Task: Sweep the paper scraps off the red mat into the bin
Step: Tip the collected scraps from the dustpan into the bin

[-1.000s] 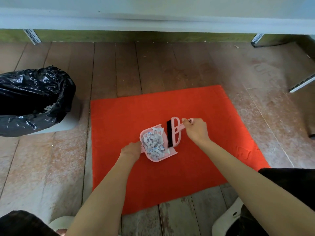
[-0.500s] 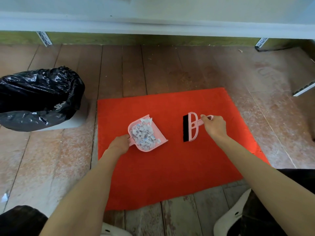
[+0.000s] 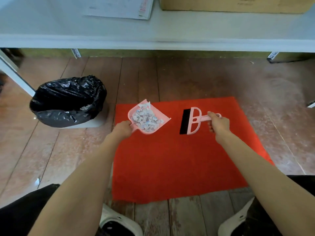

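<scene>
As hands (image 3: 121, 131) (image 3: 219, 124) grip dustpan (image 3: 150, 132) and brush (image 3: 193, 120), papers' (image 3: 119, 7) print illegible.

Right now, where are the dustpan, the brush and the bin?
pink dustpan (image 3: 164, 121), head view, right corner of its pan.
pink hand brush (image 3: 189, 123), head view, pink back beside the bristles.
black-bagged bin (image 3: 68, 116), head view, front of the bag.

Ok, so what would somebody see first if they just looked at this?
The bright red mat on the wooden floor grabs the eye first. At its far left corner the left hand holds a pink dustpan heaped with paper scraps, and the right hand holds a matching brush to its right. A bin lined with a black bag stands on the floor left of the mat.
</scene>
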